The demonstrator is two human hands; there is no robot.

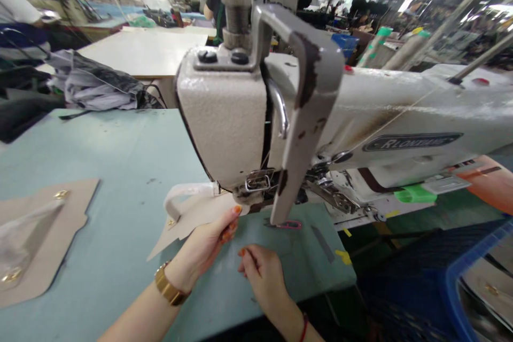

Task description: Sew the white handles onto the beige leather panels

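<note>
A beige bag panel [198, 215] lies partly under the head of a white sewing machine [224, 123]. It carries a handle [173, 200] wrapped in white film, with gold-coloured metal fittings. My left hand [208, 246] pinches the panel's near edge between thumb and fingers, close to the needle area. My right hand [262, 275] rests just right of it over the table, its fingers curled in and no object visible in them. Thread snips [290, 224] with a pink handle lie beyond my right hand. The needle and presser foot are mostly hidden by the machine head.
Another beige panel [76, 224] with a wrapped handle lies at the left of the green table [120, 149]. A grey strip [323, 243] and yellow scraps [343, 256] are at the right edge. A blue crate [444, 278] stands lower right. A person [216, 5] is in the background.
</note>
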